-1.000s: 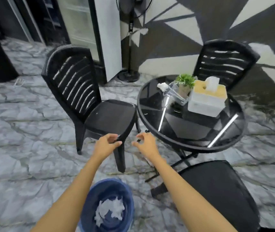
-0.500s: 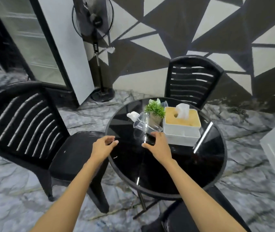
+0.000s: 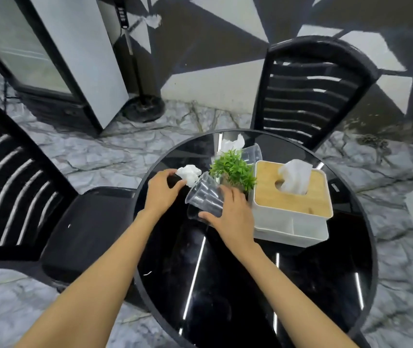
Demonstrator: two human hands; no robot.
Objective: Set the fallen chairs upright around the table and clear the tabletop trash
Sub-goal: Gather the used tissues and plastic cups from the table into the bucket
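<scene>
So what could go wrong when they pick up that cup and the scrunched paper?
1. The right hand grips the clear cup right beside the small plant; a careless lift might tip the plant.
2. The crumpled tissue by the left hand lies near the table edge and could get nudged off.
3. A second cup and second tissue sit behind the plant, easy to miss.

The table [image 3: 225, 297] is glossy black. The cup [image 3: 205, 197] is clear plastic, the crumpled tissue [image 3: 189, 172] paper, the tissue box [image 3: 300, 204] lid wood
</scene>
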